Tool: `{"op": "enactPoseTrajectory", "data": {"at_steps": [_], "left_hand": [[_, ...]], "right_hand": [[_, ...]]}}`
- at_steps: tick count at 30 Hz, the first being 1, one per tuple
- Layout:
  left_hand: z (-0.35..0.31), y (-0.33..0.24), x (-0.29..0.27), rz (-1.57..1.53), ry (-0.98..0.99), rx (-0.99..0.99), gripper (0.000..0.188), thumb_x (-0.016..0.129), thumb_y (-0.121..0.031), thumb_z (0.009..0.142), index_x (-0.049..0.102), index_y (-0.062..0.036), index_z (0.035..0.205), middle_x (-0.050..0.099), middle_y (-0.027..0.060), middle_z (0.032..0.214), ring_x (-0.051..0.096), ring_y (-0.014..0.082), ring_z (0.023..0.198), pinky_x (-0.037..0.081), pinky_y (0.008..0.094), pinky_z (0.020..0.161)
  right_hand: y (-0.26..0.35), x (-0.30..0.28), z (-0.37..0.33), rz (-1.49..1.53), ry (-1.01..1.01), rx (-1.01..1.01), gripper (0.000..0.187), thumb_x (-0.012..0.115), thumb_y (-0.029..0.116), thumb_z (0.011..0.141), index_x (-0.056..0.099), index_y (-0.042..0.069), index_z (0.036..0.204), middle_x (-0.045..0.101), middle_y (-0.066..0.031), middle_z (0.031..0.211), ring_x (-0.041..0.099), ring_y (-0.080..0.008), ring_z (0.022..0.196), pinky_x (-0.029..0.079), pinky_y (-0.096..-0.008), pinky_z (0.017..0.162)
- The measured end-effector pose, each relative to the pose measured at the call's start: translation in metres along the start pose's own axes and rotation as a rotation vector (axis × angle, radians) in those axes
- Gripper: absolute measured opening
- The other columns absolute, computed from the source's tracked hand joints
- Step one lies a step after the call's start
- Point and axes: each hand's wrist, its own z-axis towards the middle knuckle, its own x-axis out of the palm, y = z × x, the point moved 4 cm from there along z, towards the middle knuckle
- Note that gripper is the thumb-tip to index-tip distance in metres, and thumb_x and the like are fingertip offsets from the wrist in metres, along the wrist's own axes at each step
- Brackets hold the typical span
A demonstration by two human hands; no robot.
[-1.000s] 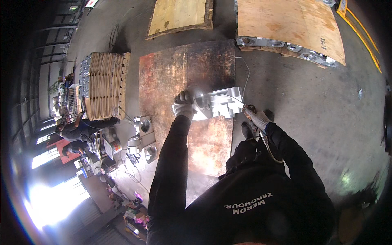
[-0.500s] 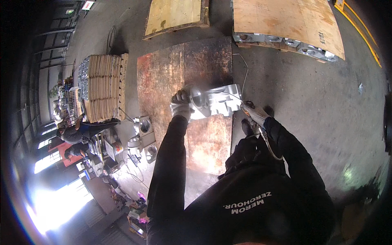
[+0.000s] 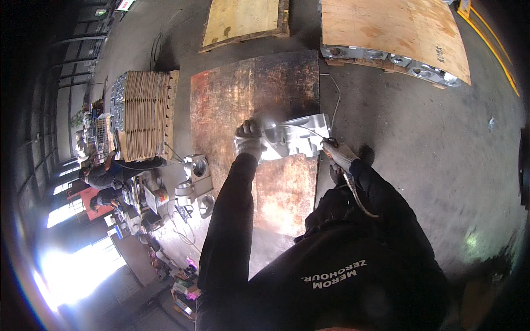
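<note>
A silvery metal casting with a rounded left end and ribbed pockets on its right part lies on a worn, stained board. My left hand, in a pale work glove, is closed over the casting's left end. At its right end, my right hand, also gloved, is wrapped round what looks like an air blow gun. The gun's thin bent nozzle reaches left over the casting's top. A hose runs from the gun down along my right forearm. My palm hides most of the gun's body.
The stained board lies under the casting. Stacked cardboard sheets stand left, near grey machined parts. Beyond are a wooden pallet and a plywood-topped stack of castings. Another person is at the far left.
The whole view has shifted slightly. My right hand has moved a little left with the gun, closer in to the casting. My left hand keeps its hold on the rounded end.
</note>
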Motion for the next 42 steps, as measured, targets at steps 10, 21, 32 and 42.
{"op": "enactPoseTrajectory", "data": {"at_steps": [10,21,32,42], "left_hand": [[-0.006,0.007,0.009,-0.011,0.009,-0.019,0.109,0.088,-0.031,0.046,0.033,0.0003,0.135,0.045,0.0187,0.129,0.045,0.0358,0.119,0.034,0.0451,0.104],[0.005,0.009,0.014,-0.08,0.101,-0.066,0.108,0.089,-0.03,0.049,0.033,-0.0023,0.136,0.041,0.0192,0.133,0.045,0.0383,0.118,0.034,0.0442,0.102],[0.006,0.009,0.02,-0.084,0.034,-0.147,0.106,0.091,-0.037,0.048,0.035,-0.0062,0.132,0.044,0.0175,0.128,0.048,0.0361,0.116,0.036,0.0436,0.1],[0.004,0.003,0.011,-0.072,-0.01,-0.138,0.077,0.07,-0.037,0.071,0.038,-0.0056,0.133,0.046,0.0168,0.127,0.047,0.0347,0.117,0.034,0.0447,0.102]], "right_hand": [[0.035,-0.016,-0.052,-0.217,-0.076,-0.09,0.044,0.056,0.049,0.092,0.059,0.006,0.081,0.057,-0.004,0.06,0.056,-0.0144,0.049,0.045,-0.0314,0.045],[0.102,0.044,-0.151,-1.162,-0.484,-0.865,0.03,0.054,0.035,0.093,0.066,0.012,0.107,0.067,-0.0136,0.079,0.064,-0.0367,0.065,0.05,-0.0486,0.055],[0.093,-0.026,-0.207,-1.304,-0.771,-0.637,0.036,0.051,0.037,0.094,0.056,0.002,0.102,0.066,-0.02,0.076,0.065,-0.0387,0.07,0.05,-0.0495,0.062],[0.076,-0.021,-0.198,-1.276,-0.719,-0.576,0.048,0.057,0.046,0.09,0.058,-0.001,0.1,0.066,-0.0231,0.075,0.066,-0.0391,0.067,0.053,-0.0494,0.058]]}}
